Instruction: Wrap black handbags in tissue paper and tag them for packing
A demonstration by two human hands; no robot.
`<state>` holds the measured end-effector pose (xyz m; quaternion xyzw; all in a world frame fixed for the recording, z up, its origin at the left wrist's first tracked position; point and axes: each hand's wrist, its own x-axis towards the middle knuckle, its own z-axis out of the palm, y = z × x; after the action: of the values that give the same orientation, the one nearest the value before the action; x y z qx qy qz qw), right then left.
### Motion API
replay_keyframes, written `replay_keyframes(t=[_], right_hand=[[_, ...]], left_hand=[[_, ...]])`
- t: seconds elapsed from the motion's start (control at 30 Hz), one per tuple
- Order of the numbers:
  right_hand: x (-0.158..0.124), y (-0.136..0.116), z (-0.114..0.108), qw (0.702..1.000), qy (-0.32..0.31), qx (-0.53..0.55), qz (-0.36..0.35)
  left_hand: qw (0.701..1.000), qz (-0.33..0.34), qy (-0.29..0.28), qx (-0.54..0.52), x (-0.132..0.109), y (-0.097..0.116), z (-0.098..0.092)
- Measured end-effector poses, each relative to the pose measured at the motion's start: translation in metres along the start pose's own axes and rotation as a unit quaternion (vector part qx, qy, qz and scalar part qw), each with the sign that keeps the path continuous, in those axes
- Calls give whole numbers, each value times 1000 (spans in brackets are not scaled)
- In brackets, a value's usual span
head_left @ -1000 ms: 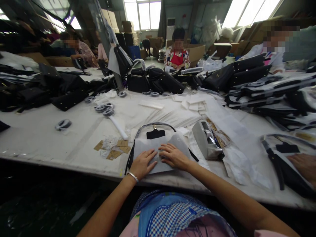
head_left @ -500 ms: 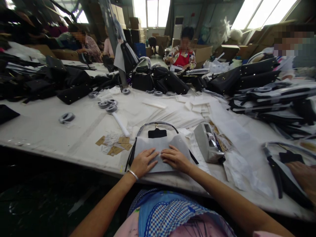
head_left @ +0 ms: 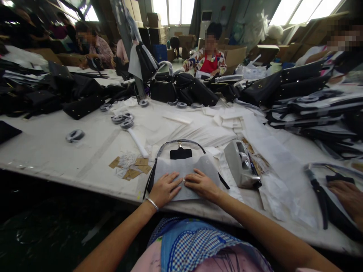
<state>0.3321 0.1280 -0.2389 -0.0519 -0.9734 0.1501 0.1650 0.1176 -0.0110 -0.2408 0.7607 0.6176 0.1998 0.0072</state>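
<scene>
A black handbag (head_left: 151,180) lies at the table's near edge, its front covered by a pale translucent wrapping sheet (head_left: 170,166). Flat on the sheet's left half rests my left hand (head_left: 166,189), fingers stretched out. My right hand (head_left: 202,184) lies flat on the right half, its fingertips close to those of the left. Between them a small shiny spot shows; I cannot make out what it is. Behind the sheet stand the bag's wrapped handle (head_left: 167,144) and a black flap-shaped tab (head_left: 180,153) with a gold-coloured clasp.
A grey tape dispenser (head_left: 241,164) stands right of the bag. Brown tags (head_left: 132,173) lie to the left, near wrapped strap coils (head_left: 121,120). Black bags (head_left: 198,92) pile up behind. At the right, a co-worker's hand (head_left: 344,194) rests on another bag (head_left: 326,207).
Both hands stay almost in place on the sheet. The view has shifted slightly. At the far right, the co-worker's hand and bag sit a little differently.
</scene>
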Motion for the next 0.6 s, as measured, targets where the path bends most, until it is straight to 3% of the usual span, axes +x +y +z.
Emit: replay_keyframes(t=[0.27, 0.43, 0.6], right_hand=[[-2, -2, 5, 997, 70, 27, 21], [7, -8, -6, 998, -22, 6, 66], [8, -8, -23, 992, -109, 0, 64]], left_hand=[[1000, -4, -16, 2, 2, 2, -2], [999, -5, -51, 9, 8, 5, -7], [996, 16, -80, 30, 5, 4, -16]])
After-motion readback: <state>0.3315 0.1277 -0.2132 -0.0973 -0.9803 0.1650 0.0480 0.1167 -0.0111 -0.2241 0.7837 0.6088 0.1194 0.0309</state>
